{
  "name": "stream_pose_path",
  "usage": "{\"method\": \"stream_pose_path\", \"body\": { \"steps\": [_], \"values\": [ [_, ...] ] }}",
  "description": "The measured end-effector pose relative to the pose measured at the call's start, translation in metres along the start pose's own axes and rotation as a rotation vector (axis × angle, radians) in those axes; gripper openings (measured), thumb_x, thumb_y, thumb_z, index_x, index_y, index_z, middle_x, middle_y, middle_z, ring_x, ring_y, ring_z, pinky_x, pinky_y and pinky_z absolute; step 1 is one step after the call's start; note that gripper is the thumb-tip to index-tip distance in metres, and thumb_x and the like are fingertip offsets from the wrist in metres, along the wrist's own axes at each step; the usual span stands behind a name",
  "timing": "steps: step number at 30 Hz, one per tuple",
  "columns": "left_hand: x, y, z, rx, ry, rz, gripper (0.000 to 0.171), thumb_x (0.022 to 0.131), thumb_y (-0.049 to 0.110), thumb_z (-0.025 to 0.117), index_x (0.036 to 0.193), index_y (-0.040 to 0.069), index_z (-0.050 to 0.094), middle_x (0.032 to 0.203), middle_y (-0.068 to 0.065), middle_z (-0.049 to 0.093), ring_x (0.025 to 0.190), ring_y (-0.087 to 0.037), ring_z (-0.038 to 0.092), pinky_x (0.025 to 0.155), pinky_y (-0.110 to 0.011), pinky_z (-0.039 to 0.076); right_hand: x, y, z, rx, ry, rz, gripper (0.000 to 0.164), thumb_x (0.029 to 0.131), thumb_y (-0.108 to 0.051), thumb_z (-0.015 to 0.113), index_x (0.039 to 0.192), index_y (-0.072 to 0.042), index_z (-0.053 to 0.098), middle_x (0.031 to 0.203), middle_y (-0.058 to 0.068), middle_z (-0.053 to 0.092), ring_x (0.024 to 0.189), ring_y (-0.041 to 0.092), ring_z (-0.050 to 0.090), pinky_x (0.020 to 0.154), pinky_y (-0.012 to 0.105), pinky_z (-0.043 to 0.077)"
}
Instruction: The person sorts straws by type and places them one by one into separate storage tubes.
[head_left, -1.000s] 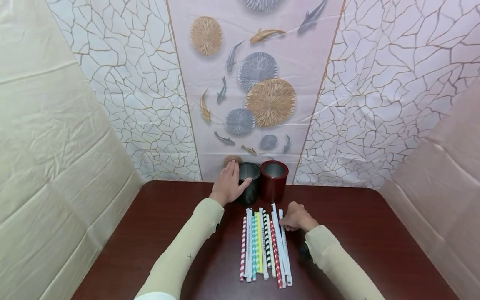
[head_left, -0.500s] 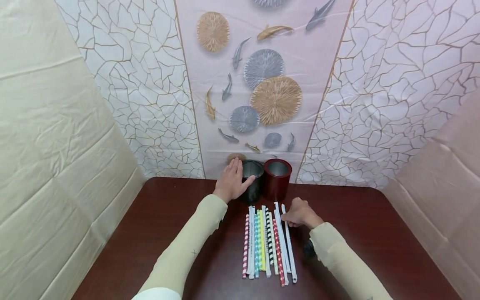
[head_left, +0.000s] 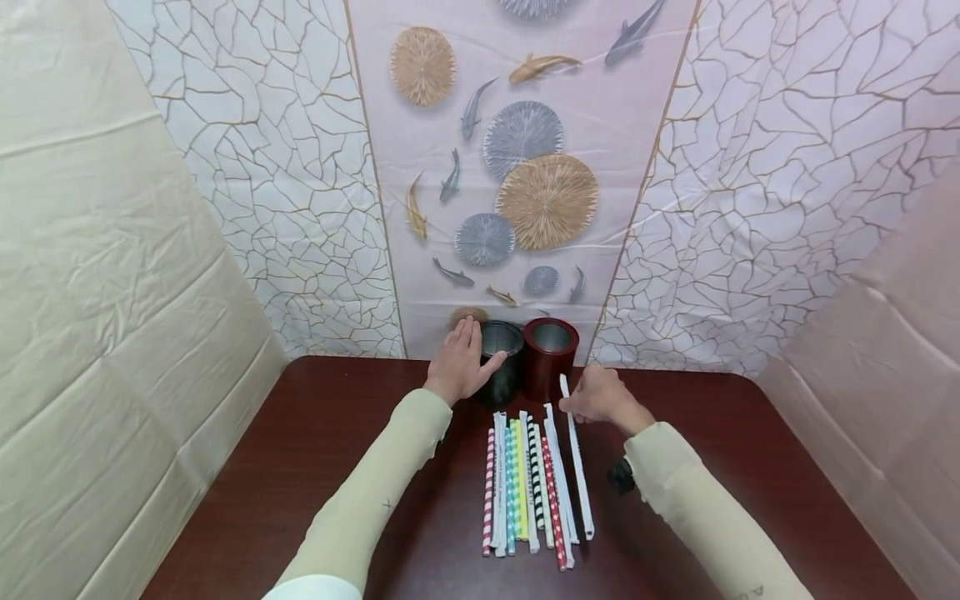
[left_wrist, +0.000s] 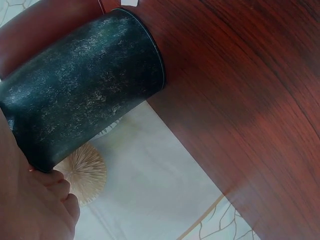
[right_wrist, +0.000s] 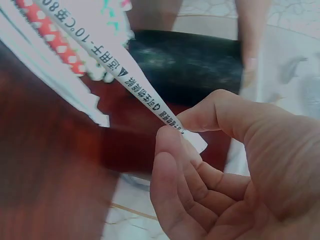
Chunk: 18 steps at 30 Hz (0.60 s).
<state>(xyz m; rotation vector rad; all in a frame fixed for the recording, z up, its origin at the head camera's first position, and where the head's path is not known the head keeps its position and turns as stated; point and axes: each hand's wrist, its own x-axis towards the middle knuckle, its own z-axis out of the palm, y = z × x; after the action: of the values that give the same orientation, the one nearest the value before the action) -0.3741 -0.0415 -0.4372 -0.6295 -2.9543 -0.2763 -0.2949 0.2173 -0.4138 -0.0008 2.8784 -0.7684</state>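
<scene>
In the head view my right hand (head_left: 597,395) pinches a paper-wrapped straw (head_left: 577,467) near its far end. The right wrist view shows thumb and fingertips closed on the printed white wrapper (right_wrist: 145,92), the tip poking past them. This straw lies apart from the row of straws (head_left: 522,487), which are striped, dotted and white-wrapped. My left hand (head_left: 457,363) rests against the black cup (head_left: 504,375), fingers extended along its left side and thumb spread across the front of the rim. A dark red cup (head_left: 547,375) stands beside the black one.
The dark wooden table (head_left: 337,467) runs up to a patterned cloth backdrop (head_left: 300,250) right behind the cups. Pale cloth walls (head_left: 150,400) flank it on both sides.
My right hand has drawn the wrapped straw from the right edge of the row and moved it away, towards the red cup. The left hand stays at the black cup.
</scene>
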Motion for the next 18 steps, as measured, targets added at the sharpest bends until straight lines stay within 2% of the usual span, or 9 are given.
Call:
{"method": "stream_pose_path", "body": {
  "steps": [5, 11, 15, 18],
  "values": [
    [0.000, 0.000, -0.001, 0.003, -0.012, -0.007, 0.090, 0.109, 0.067, 0.028, 0.168, -0.001, 0.017, 0.178, -0.018, 0.013, 0.167, -0.030, 0.013, 0.136, -0.040, 0.016, -0.004, -0.016, -0.023, -0.030, 0.028, -0.086, 0.044, 0.096, -0.026, 0.073, 0.056, -0.008, 0.069, 0.060, 0.003, 0.072, 0.054, 0.020, 0.063, 0.053, 0.027, 0.042],
    [-0.001, 0.000, -0.003, 0.010, -0.021, -0.015, 0.091, 0.109, 0.067, 0.027, 0.168, -0.001, 0.016, 0.178, -0.018, 0.013, 0.167, -0.029, 0.013, 0.136, -0.040, 0.016, -0.004, -0.037, -0.054, -0.012, 0.106, -0.158, 0.039, 0.095, -0.024, 0.072, 0.058, -0.008, 0.071, 0.057, 0.000, 0.070, 0.048, 0.013, 0.051, 0.052, 0.029, 0.040],
    [-0.001, 0.000, -0.003, 0.004, -0.019, -0.014, 0.090, 0.109, 0.067, 0.027, 0.168, 0.000, 0.016, 0.178, -0.017, 0.013, 0.167, -0.029, 0.012, 0.136, -0.040, 0.015, -0.005, -0.051, -0.074, -0.036, 0.232, -0.234, 0.031, 0.089, -0.021, 0.073, 0.061, -0.009, 0.076, 0.055, -0.002, 0.070, 0.051, 0.011, 0.056, 0.065, 0.034, 0.051],
    [-0.002, 0.001, -0.003, 0.000, -0.021, -0.011, 0.090, 0.109, 0.067, 0.027, 0.168, 0.000, 0.016, 0.178, -0.017, 0.013, 0.167, -0.029, 0.012, 0.136, -0.040, 0.014, -0.006, -0.062, -0.087, -0.029, 0.308, -0.267, 0.024, 0.087, -0.020, 0.074, 0.067, -0.008, 0.080, 0.058, -0.002, 0.072, 0.056, 0.011, 0.061, 0.070, 0.032, 0.053]
  ]
}}
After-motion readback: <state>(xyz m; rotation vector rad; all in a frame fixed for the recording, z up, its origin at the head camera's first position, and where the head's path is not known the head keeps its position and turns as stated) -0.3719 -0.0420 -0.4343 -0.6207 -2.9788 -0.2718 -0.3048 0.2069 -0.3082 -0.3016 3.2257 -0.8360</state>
